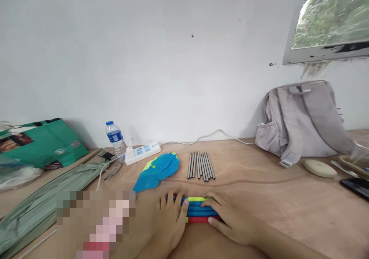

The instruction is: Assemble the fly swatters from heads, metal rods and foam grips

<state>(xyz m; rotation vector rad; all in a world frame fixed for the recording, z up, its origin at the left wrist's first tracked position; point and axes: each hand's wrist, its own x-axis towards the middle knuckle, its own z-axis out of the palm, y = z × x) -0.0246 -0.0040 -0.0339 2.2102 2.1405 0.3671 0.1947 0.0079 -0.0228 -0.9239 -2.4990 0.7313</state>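
Near the table's front edge, several coloured tubes lie side by side in a row, yellow-green, blue and red. My left hand closes on their left end, thumb lying along the tubes. At the right end my right hand grips them between fingers and thumb. The palms hide both ends of the row. Beyond the hands, several thin metal rods with narrowed far tips lie roughly parallel. Left of the rods is a pile of flat blue mesh pieces, with some yellow-green ones among them.
A white power strip and a water bottle stand near the wall. A green bag and grey-green cloth occupy the left. On the right are a grey backpack, a beige oval object and a phone.
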